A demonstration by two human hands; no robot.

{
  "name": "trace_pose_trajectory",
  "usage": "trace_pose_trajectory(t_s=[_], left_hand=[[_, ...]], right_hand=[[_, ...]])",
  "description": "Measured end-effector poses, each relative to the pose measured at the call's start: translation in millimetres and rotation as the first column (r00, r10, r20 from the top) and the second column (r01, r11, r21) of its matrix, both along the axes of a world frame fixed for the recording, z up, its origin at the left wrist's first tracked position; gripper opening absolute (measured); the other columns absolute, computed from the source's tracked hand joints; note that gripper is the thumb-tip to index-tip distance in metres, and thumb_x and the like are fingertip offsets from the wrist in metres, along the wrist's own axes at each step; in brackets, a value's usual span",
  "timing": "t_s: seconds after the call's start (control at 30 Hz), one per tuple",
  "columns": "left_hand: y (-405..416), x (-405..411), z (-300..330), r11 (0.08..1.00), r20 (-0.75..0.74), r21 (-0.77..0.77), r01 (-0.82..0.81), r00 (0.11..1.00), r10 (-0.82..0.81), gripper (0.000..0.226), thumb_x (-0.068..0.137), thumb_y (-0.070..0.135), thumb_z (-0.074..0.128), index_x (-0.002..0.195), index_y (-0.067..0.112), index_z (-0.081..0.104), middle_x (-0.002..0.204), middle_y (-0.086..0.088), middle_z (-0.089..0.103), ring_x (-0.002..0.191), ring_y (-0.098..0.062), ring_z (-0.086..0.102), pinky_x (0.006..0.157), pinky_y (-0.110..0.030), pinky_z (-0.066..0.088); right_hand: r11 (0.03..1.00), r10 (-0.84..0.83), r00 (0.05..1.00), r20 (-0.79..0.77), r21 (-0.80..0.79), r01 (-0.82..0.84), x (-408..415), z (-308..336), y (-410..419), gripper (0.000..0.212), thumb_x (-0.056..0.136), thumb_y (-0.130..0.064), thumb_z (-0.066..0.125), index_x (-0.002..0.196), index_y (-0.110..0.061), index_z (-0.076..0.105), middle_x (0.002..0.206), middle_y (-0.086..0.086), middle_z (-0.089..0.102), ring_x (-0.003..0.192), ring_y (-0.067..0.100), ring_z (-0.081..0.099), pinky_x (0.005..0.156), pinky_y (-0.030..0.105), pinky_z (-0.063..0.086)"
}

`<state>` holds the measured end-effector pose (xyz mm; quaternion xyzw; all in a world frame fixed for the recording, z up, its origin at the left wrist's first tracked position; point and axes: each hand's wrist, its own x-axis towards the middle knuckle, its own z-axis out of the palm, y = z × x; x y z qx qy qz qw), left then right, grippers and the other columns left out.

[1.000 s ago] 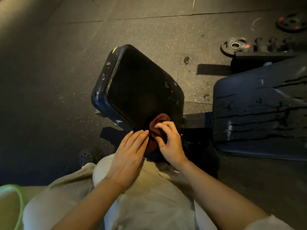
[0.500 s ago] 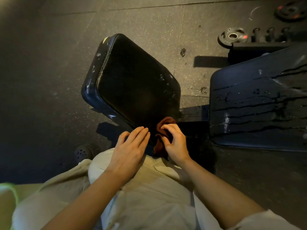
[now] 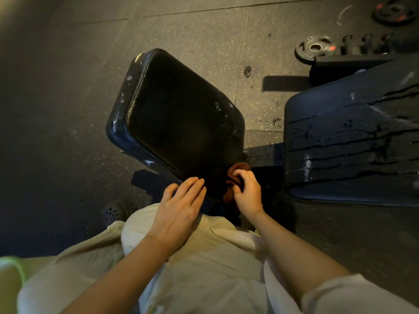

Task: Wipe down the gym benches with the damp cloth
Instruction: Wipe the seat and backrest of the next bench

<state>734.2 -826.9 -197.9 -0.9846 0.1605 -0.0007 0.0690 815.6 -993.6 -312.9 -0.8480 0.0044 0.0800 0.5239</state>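
- Floor (image 3: 68,109): dark speckled rubber tiles, seams visible, small wet spots between the 2 pads.
- Back pad (image 3: 353,143): dark, at right, cut off by the frame edge; streaks of liquid run across its surface.
- Seat pad (image 3: 179,118): black, tilted, stitched edge, scuffed pale marks on its left side wall and near its right corner.
- Trousers (image 3: 204,268): pale beige, filling the lower centre.
- Left hand (image 3: 179,207): fingers straight and together, gripping nothing, fingertips resting on the near edge of the seat pad.
- Right hand (image 3: 247,191): fingers curled, clutching the cloth at the near right corner of the seat pad.
- Plate (image 3: 314,49): 1 small weight plate flat on the floor, upper right; 1 more (image 3: 395,11) at the top right corner.
- Shoe (image 3: 113,211): dark, perforated, left of the trousers.
- Cloth (image 3: 235,172): rust brown, bunched, draped over the seat pad's near right corner, partly hidden under the right hand.
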Motion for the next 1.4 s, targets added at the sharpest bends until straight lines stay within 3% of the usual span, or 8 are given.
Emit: trace_pose_trajectory(t_s=[0.1, 0.23, 0.37, 0.53, 0.73, 0.93, 1.2, 1.4], left_hand=[[0, 0, 1, 1.0, -0.038, 0.002, -0.024, 0.999, 0.024, 0.068, 0.058, 0.021, 0.085, 0.122, 0.007, 0.065, 0.132, -0.013, 0.058, 0.127, -0.026, 0.038, 0.095, -0.042, 0.028], [0, 4, 2, 0.999, -0.057, 0.016, -0.032, 0.998, 0.033, 0.072, 0.056, 0.024, 0.088, 0.122, 0.009, 0.065, 0.133, -0.013, 0.058, 0.127, -0.026, 0.037, 0.095, -0.041, 0.028], [-3, 7, 1, 0.999, -0.063, 0.034, -0.027, 0.998, 0.029, 0.072, 0.054, 0.02, 0.086, 0.122, 0.008, 0.064, 0.133, -0.014, 0.057, 0.127, -0.027, 0.037, 0.094, -0.041, 0.028], [-7, 10, -6, 1.0, -0.052, 0.023, 0.004, 0.999, -0.003, 0.067, 0.055, 0.02, 0.083, 0.119, 0.008, 0.067, 0.131, -0.014, 0.059, 0.126, -0.026, 0.038, 0.094, -0.041, 0.028], [-11, 14, -13, 1.0, -0.06, 0.026, 0.0, 0.998, 0.002, 0.062, 0.056, 0.023, 0.086, 0.115, 0.012, 0.068, 0.13, -0.013, 0.06, 0.126, -0.026, 0.038, 0.094, -0.041, 0.028], [-13, 12, -15, 0.999, -0.05, 0.013, -0.04, 0.998, 0.04, 0.064, 0.052, 0.014, 0.089, 0.113, 0.012, 0.069, 0.129, -0.014, 0.06, 0.126, -0.027, 0.039, 0.093, -0.043, 0.029], [-14, 13, -9, 0.996, -0.095, 0.015, -0.084, 0.992, 0.085, 0.066, 0.058, 0.022, 0.087, 0.119, 0.015, 0.066, 0.131, -0.011, 0.059, 0.127, -0.025, 0.038, 0.094, -0.041, 0.027], [-16, 13, -5, 0.994, -0.121, 0.018, -0.103, 0.987, 0.105, 0.07, 0.059, 0.021, 0.084, 0.126, 0.014, 0.063, 0.131, -0.012, 0.058, 0.127, -0.026, 0.037, 0.093, -0.042, 0.027]], right_hand=[[0.995, -0.092, 0.988, -0.123, -0.057, 0.085, 8, -8, -19, 0.026, 0.083, 0.007, 0.061, 0.101, -0.011, 0.064, 0.104, 0.002, 0.056, 0.104, 0.022, 0.058, 0.088, 0.021, 0.04], [0.996, -0.029, 0.984, 0.177, 0.083, 0.015, -1, 22, 0, 0.033, 0.083, 0.003, 0.064, 0.112, -0.013, 0.065, 0.114, -0.004, 0.055, 0.11, 0.01, 0.052, 0.1, 0.017, 0.039], [0.991, 0.115, 0.981, 0.156, 0.05, -0.124, -8, 11, 12, 0.045, 0.081, 0.006, 0.062, 0.12, -0.018, 0.062, 0.128, -0.004, 0.05, 0.123, 0.007, 0.042, 0.109, 0.02, 0.03], [0.997, -0.068, 0.995, -0.078, 0.023, 0.07, 5, 3, 1, 0.036, 0.083, 0.008, 0.06, 0.112, -0.013, 0.062, 0.121, 0.0, 0.051, 0.115, 0.013, 0.052, 0.093, 0.007, 0.033], [0.999, 0.029, 0.995, 0.093, 0.041, -0.033, -23, 9, 14, 0.028, 0.083, 0.005, 0.059, 0.102, -0.014, 0.064, 0.109, -0.007, 0.051, 0.102, 0.005, 0.051, 0.093, 0.012, 0.039], [0.985, -0.138, 0.964, -0.228, -0.13, 0.111, -1, -21, -18, 0.02, 0.088, -0.001, 0.057, 0.103, -0.012, 0.063, 0.107, 0.004, 0.051, 0.102, 0.024, 0.057, 0.084, 0.021, 0.038], [0.992, 0.061, 0.991, 0.123, 0.098, -0.073, -19, 11, 9, 0.042, 0.085, 0.006, 0.062, 0.121, -0.015, 0.065, 0.13, -0.001, 0.05, 0.123, 0.005, 0.044, 0.105, 0.008, 0.029], [0.976, -0.197, 0.963, -0.184, 0.051, 0.21, 11, -6, 3, 0.041, 0.086, 0.008, 0.057, 0.121, -0.012, 0.064, 0.125, 0.007, 0.055, 0.119, 0.022, 0.054, 0.097, 0.015, 0.037]])
